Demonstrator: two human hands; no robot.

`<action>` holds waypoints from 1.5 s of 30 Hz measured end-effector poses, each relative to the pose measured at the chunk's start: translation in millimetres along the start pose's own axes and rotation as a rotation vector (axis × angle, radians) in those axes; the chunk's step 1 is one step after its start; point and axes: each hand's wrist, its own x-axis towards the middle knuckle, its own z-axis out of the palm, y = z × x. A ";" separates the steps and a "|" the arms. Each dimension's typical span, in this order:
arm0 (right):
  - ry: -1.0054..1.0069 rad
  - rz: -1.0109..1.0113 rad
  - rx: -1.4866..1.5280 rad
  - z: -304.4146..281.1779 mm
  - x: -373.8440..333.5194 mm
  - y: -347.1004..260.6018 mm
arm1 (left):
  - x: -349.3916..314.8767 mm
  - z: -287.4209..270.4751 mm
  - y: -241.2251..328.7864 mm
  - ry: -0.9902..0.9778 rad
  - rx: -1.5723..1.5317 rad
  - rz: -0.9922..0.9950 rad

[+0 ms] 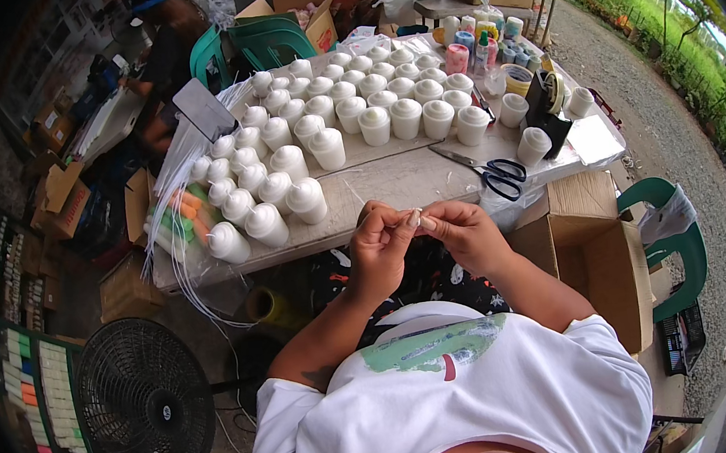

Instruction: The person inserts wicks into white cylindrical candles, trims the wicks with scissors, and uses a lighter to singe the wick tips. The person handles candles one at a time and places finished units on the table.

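Observation:
My left hand point(383, 246) and my right hand point(468, 235) meet in front of me at the table's near edge. Fingertips of both are pinched together around a tiny white piece point(415, 218), too small to make out. Beyond them, rows of white cup-shaped candles point(327, 149) with domed tops stand upright on the pale table point(393, 179). To the right of my hands lies a pair of scissors point(500, 178) with dark handles, blades pointing up and left. A white cup point(533, 147) stands just past the scissors.
Long white strands point(171, 189) hang over the table's left end, beside a grey upright panel point(200, 109). A black tape dispenser point(550, 114) sits at the right. An open cardboard box point(597, 264), a green chair point(680, 255) and a black fan point(145, 401) flank me. Another person point(172, 47) sits far left.

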 end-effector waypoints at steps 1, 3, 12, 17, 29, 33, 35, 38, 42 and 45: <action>-0.013 -0.006 0.029 -1.1 0.1 0.8 | -0.9 -0.9 -1.1 -0.008 0.083 0.022; 0.009 -0.018 0.021 1.4 -0.5 -0.5 | -1.2 0.8 -3.0 0.010 0.153 0.078; 0.178 -0.506 -0.887 14.3 -3.4 -12.1 | -0.5 3.5 4.6 0.014 0.388 0.152; 0.216 -0.702 -1.113 8.6 -2.0 -17.0 | 0.0 -3.5 0.6 0.039 0.503 0.128; 0.152 -0.613 -1.060 4.9 -4.1 -25.8 | 6.6 -2.7 7.3 0.090 0.430 0.103; 0.130 -0.734 -1.228 7.2 -0.5 -28.3 | 4.9 -1.5 11.5 0.083 0.531 0.099; 0.118 -0.718 -1.254 8.0 -0.1 -26.9 | 4.6 -0.4 9.3 0.092 0.529 0.117; 0.112 -0.749 -1.281 8.2 0.7 -26.4 | 3.9 0.2 8.0 0.111 0.555 0.124; 0.126 -0.791 -1.319 8.5 1.6 -24.2 | 2.4 2.7 3.5 0.129 0.528 0.134; 0.138 -0.818 -1.326 9.4 2.8 -21.1 | 0.8 4.4 5.6 0.108 0.517 0.118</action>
